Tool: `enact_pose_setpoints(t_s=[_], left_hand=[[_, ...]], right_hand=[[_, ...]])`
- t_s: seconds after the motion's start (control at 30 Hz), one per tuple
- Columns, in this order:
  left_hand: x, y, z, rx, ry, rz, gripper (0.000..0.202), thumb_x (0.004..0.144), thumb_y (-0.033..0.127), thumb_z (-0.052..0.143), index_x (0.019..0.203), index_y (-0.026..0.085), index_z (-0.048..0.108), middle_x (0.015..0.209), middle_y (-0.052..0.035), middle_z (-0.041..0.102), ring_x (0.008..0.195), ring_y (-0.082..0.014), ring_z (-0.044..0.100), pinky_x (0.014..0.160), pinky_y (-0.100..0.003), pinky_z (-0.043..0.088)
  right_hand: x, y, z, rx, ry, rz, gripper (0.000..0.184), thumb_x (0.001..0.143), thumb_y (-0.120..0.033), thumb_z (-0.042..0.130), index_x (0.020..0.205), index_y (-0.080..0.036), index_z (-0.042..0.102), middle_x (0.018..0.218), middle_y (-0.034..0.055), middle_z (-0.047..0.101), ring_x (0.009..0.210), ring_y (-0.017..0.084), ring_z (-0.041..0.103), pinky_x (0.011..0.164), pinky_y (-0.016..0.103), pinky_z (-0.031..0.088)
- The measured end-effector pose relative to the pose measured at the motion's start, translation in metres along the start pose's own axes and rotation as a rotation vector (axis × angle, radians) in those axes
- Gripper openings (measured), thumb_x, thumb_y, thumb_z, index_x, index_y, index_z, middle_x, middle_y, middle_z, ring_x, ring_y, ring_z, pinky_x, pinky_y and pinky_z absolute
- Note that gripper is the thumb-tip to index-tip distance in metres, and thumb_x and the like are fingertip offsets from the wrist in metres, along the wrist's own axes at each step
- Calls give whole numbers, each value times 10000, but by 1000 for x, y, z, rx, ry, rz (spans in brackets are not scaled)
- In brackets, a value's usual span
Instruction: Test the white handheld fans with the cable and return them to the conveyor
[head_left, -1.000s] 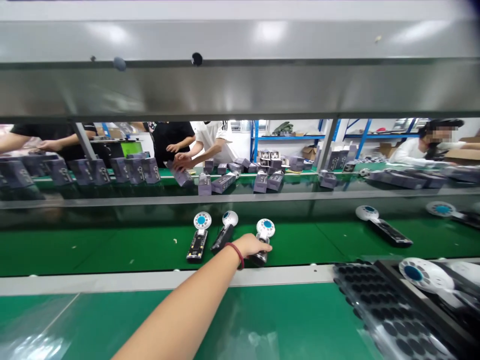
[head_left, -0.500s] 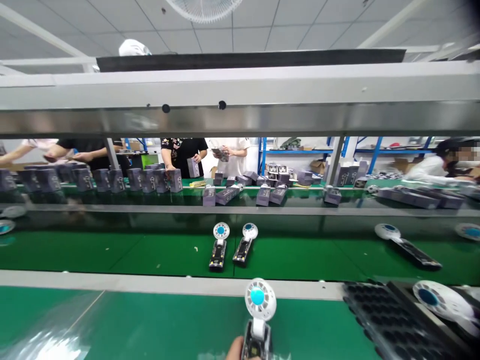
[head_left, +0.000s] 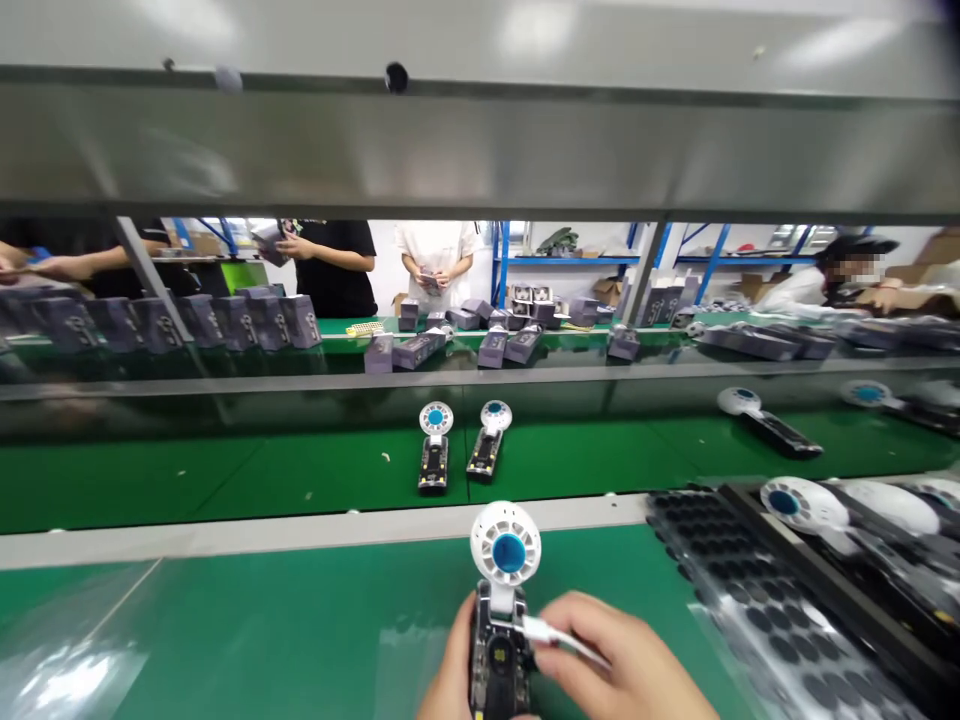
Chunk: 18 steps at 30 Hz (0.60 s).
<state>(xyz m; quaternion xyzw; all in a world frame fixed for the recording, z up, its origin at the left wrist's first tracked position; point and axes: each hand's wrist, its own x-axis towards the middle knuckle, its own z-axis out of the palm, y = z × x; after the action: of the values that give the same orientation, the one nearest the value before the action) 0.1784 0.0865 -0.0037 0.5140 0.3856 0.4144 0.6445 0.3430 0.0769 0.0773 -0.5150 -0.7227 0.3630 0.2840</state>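
My left hand (head_left: 448,672) grips the dark handle of a small hand-held fan (head_left: 504,590) with a round white head and blue hub, held upright over the green mat (head_left: 300,630) in front of me. My right hand (head_left: 615,660) is closed in a pinch on a thin white strip-like part (head_left: 555,634) set against the fan's neck. Two more fans of the same kind (head_left: 435,445) (head_left: 487,440) lie side by side on the green conveyor belt (head_left: 187,475) beyond.
A black dimpled tray (head_left: 750,600) with further fans (head_left: 795,503) sits at my right. Another fan (head_left: 757,418) lies on the belt to the right. Purple boxes (head_left: 247,320) line the far bench, where several people stand. A metal shelf (head_left: 480,150) spans overhead.
My left hand took a fan off the belt and drew it back to me. My right hand has come in and pinched a white part at the fan's neck.
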Motion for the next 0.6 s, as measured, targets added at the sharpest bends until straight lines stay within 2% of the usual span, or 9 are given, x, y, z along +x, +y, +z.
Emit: enact_pose_setpoints(t_s=[0.1,0.3,0.53,0.6], left_hand=[[-1,5,4,33,-26,31,855,549,371,662,1244,122,232,1258,-178,429,1174,-286,372,969,-358,272],[-7,18,12,227,50,-144,801,538,154,560,1261,125,216,1215,-143,484,1143,-278,411,936,-361,326],[-9,29,20,254,47,-190,809,546,174,522,1266,95,163,1075,-151,570,1071,-287,472,797,-338,432],[-9,30,20,263,53,-187,795,543,183,519,1255,89,175,1085,-160,562,1046,-290,488,775,-344,440]], right_hand=[[16,0,9,61,65,-1,180,736,-56,483,729,-209,579,750,-28,584,717,137,562,633,190,406],[7,-12,18,-124,57,49,197,742,-44,498,713,-230,555,764,-39,571,690,141,539,603,205,386],[6,-14,18,-224,26,66,207,772,-49,480,760,-246,543,788,-32,556,688,156,537,594,224,403],[6,-15,18,-224,18,61,219,771,-30,480,767,-239,545,792,-29,554,695,154,535,600,223,407]])
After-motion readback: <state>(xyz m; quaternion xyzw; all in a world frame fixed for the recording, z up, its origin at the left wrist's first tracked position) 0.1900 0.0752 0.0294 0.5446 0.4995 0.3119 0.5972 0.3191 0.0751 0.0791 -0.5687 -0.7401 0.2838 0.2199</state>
